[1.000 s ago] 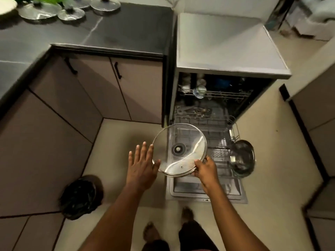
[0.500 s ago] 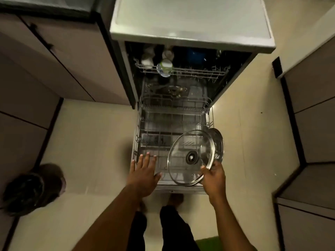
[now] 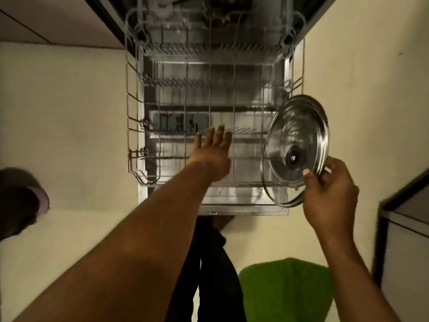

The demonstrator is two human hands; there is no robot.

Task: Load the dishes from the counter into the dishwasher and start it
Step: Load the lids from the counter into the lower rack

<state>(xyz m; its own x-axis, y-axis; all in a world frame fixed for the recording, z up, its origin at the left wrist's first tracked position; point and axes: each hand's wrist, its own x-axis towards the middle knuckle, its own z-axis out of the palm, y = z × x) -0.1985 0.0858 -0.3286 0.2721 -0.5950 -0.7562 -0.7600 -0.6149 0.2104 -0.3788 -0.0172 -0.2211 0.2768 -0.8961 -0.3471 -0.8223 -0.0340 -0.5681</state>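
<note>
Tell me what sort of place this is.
Most likely a home kitchen: a pulled-out dishwasher rack, a cabinet front beside it, and a glass pot lid held in the right hand.

Both arms reach forward, hands well apart.
We note the left hand (image 3: 212, 156) flat, palm down, fingers straight and close together. The right hand (image 3: 330, 194) pinches the rim of a glass lid (image 3: 285, 135), thumb on its near face, fingers curled behind.
</note>
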